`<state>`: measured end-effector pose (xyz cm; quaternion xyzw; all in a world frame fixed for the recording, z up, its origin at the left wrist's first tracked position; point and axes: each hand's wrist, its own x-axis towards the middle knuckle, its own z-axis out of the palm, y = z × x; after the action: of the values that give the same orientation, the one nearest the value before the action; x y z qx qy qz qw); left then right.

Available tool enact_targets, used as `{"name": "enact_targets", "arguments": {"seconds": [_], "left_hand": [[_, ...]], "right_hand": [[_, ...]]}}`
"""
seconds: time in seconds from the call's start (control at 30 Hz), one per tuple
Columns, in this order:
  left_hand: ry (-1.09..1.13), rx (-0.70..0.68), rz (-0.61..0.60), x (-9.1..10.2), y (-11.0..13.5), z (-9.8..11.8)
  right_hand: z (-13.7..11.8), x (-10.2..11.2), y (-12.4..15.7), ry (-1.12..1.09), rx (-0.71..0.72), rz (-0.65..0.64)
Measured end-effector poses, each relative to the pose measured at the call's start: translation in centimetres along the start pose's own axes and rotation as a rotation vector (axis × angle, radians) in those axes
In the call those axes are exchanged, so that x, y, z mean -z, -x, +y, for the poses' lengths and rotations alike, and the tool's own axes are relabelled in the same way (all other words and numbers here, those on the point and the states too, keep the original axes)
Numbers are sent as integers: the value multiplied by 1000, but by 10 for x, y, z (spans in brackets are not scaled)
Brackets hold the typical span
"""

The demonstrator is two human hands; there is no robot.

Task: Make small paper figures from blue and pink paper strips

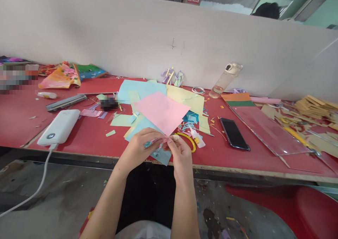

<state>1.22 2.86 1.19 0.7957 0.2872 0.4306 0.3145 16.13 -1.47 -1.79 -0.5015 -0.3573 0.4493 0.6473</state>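
Above the front edge of the red table, my left hand (139,145) and my right hand (181,151) meet with closed fingers. Both pinch a small pink and blue paper piece (161,140), mostly hidden by the fingers. Just beyond lies a square pink paper sheet (163,112) on top of blue paper (141,90) and pale yellow paper (188,99). Partly covered by my right hand are yellow-handled scissors (192,143); a small white glue bottle (197,137) is right beside them. More blue paper (163,156) shows under my hands.
To the left are a white power bank (59,127) with a cable and a grey stapler-like bar (66,102). A phone (234,134), clear bottle (224,81) and transparent sleeve (269,129) lie or stand right. Paper scraps (191,116) litter the table before a white partition (118,34).
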Motion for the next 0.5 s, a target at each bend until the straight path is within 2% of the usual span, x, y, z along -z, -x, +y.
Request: {"name": "enact_targets", "arguments": {"seconds": [0.1, 0.13, 0.23, 0.33, 0.5], "left_hand": [[10, 51, 51, 2, -3, 2], [16, 82, 73, 4, -4, 3], [67, 206, 148, 10, -4, 7], [146, 325, 235, 14, -3, 9], [221, 400, 257, 12, 5, 9]], "right_hand": [[-7, 12, 2, 134, 33, 28], [-9, 18, 2, 281, 71, 67], [-12, 40, 1, 930, 224, 174], [-9, 55, -4, 1076, 192, 143], [-2, 57, -10, 1141, 139, 135]]}}
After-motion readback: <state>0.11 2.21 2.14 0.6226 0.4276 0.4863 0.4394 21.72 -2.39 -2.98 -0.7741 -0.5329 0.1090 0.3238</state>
